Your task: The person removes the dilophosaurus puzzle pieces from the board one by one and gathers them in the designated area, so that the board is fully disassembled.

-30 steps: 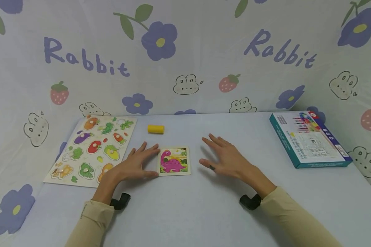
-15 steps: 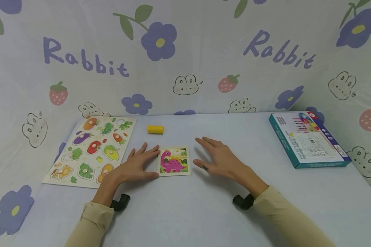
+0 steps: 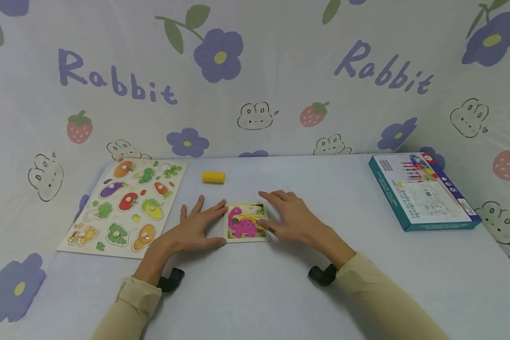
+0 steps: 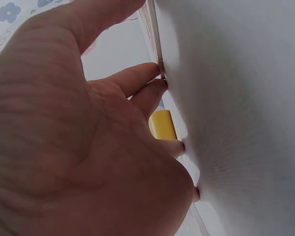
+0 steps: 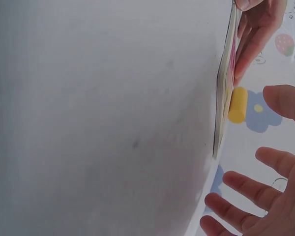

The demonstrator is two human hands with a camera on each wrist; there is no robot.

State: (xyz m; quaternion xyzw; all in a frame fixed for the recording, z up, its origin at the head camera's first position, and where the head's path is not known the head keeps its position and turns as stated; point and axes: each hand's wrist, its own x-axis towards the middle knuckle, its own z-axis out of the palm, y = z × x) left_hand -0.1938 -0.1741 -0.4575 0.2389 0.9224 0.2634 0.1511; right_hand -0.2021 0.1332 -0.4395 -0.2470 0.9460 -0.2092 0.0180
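A small square wooden jigsaw puzzle with a pink dinosaur lies flat at mid-table. My left hand is spread, its thumb tip and forefinger touching the puzzle's left edge. In the left wrist view the left hand has its fingertips down on the cloth beside the puzzle's edge. My right hand hovers by the puzzle's right edge, overlapping its corner in the head view. From the right wrist view, the right hand has spread fingers, holds nothing and stands apart from the puzzle.
A yellow cylinder lies behind the puzzle. At left is a vegetable peg-puzzle board, partly behind my left wrist. A teal-sided box lies at right. A printed curtain hangs along the back.
The dinosaur puzzle has slid slightly right, with my left hand moving along at its edge. My right hand has come left, from well clear of the puzzle to its right edge.
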